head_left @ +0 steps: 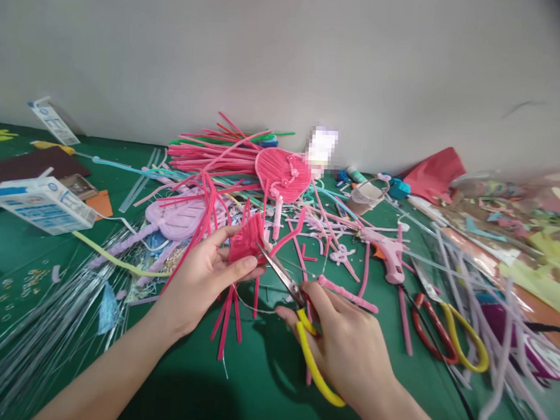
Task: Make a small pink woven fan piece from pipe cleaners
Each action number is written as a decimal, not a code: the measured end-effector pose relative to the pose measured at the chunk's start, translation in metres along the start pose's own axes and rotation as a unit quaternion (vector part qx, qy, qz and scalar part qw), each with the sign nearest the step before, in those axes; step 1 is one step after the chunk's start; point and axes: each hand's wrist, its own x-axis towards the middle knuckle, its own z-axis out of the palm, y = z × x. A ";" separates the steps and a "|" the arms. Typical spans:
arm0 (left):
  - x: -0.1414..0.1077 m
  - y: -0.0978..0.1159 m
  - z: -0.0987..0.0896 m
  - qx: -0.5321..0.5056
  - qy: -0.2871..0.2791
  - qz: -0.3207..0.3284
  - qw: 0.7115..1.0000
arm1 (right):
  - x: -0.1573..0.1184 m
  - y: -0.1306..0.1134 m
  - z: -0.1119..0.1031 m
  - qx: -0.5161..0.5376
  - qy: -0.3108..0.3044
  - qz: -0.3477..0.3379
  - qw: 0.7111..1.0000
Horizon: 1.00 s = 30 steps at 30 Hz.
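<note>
Pinching a red pipe-cleaner piece [246, 238] between thumb and fingers, the left hand [204, 275] is partly closed. Right of it, the right hand [342, 335] curls around yellow-handled scissors [308, 346], their blades touching the piece, perhaps slightly parted. A pink glue gun [391, 257] lies beyond the right hand.

Scissor blades [283, 275] shiny metal, their yellow handles [315, 367] smooth plastic; red stems [246, 236] fuzzy and matt; crumpled wrap [548, 287] glossy
</note>
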 end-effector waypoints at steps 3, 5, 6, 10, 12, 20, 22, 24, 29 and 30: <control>0.000 0.000 -0.001 0.016 0.004 -0.002 1.000 | 0.005 0.001 -0.002 -0.049 0.003 -0.030 0.998; 0.000 0.001 -0.001 0.033 0.005 -0.001 0.999 | 0.008 0.002 -0.003 -0.059 -0.003 -0.040 0.997; 0.000 0.001 -0.002 0.039 0.005 0.000 0.999 | 0.008 0.002 -0.003 -0.061 -0.006 -0.044 0.997; 0.000 0.002 -0.001 0.045 0.001 0.003 0.999 | 0.007 0.002 0.000 -0.042 0.002 -0.045 0.998; 0.000 0.002 0.000 0.040 -0.006 0.004 0.999 | 0.006 0.001 0.000 -0.017 0.007 -0.041 0.999; 0.001 0.004 -0.004 0.120 0.025 0.020 0.992 | -0.020 0.028 -0.042 -0.070 0.027 0.073 0.994; 0.002 0.004 -0.006 0.145 0.010 0.039 0.989 | -0.029 0.045 -0.056 -0.094 -0.042 0.106 0.989; 0.005 0.003 -0.009 0.170 0.000 0.062 0.984 | -0.033 0.066 -0.066 -0.127 -0.125 0.175 0.968; 0.010 0.000 -0.013 0.276 0.030 0.143 0.950 | -0.011 0.109 -0.070 -0.181 -0.324 0.250 0.894; 0.011 0.000 -0.013 0.286 0.036 0.149 0.946 | -0.004 0.114 -0.067 -0.191 -0.336 0.238 0.891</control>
